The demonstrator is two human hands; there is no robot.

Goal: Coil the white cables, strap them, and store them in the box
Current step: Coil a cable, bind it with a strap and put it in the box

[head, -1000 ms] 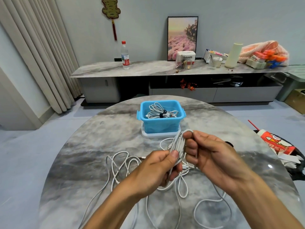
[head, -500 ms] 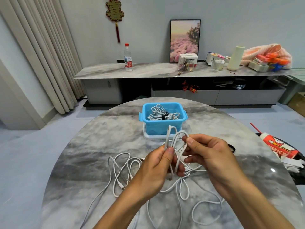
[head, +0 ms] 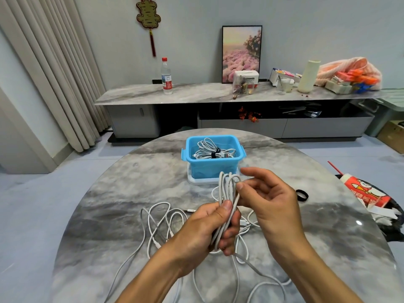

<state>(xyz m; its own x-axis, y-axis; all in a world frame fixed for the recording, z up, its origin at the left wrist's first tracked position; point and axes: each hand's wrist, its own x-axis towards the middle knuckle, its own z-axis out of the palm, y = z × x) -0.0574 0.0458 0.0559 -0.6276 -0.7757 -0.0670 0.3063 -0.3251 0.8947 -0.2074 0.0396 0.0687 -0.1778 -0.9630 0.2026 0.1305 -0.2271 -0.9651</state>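
Observation:
My left hand (head: 209,230) grips a bundle of white cable loops (head: 227,189) upright above the round marble table (head: 113,215). My right hand (head: 266,200) sits just right of the loops, fingers loosely curled, a fingertip touching the top strands. Loose white cable (head: 161,224) trails over the table to the left and below my hands. A blue box (head: 213,167) stands on its white lid behind the hands, with a strapped white coil (head: 209,149) inside. A black strap (head: 302,195) lies on the table to the right.
A red-and-white paper bag (head: 367,193) sits on a dark seat by the table's right edge. Behind the table a long marble sideboard (head: 196,92) carries a water bottle (head: 166,76), a picture, boxes and bags. Curtains hang at the left.
The loops are now gathered tighter and lower in my left hand. My right hand has let go of the strands and opened, now only touching the top of the bundle.

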